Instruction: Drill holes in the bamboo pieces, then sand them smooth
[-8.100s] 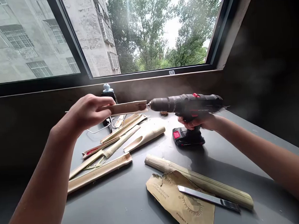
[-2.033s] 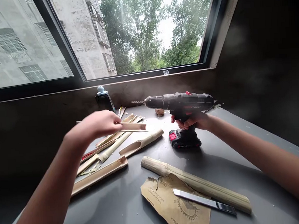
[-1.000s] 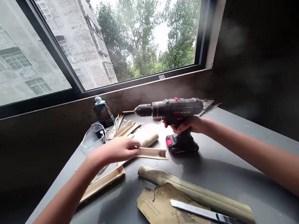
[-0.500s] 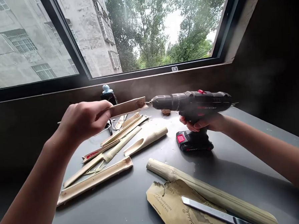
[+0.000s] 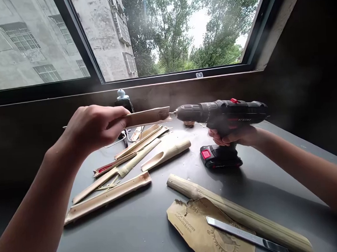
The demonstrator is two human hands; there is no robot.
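A split bamboo piece [image 5: 148, 117] is pinched in my left hand [image 5: 97, 124], held nearly level above the table with its hollow side toward me. Its right end meets the bit of a black and red cordless drill [image 5: 227, 113]. My right hand [image 5: 234, 136] wraps round the drill's handle, the battery pack low over the table. How deep the bit sits in the bamboo cannot be made out.
On the grey table [image 5: 129, 233] lie several split bamboo pieces [image 5: 110, 196], a scooped bamboo tube [image 5: 167, 155], a long bamboo piece [image 5: 237, 210], sandpaper [image 5: 193, 230], a metal blade [image 5: 239, 233] and a twine ball [image 5: 189, 123]. A window frame [image 5: 168, 78] stands behind.
The drill and the bamboo piece have shifted slightly right in view, and the bamboo has become more level. Both hands keep their holds. The camera view has tilted a little.
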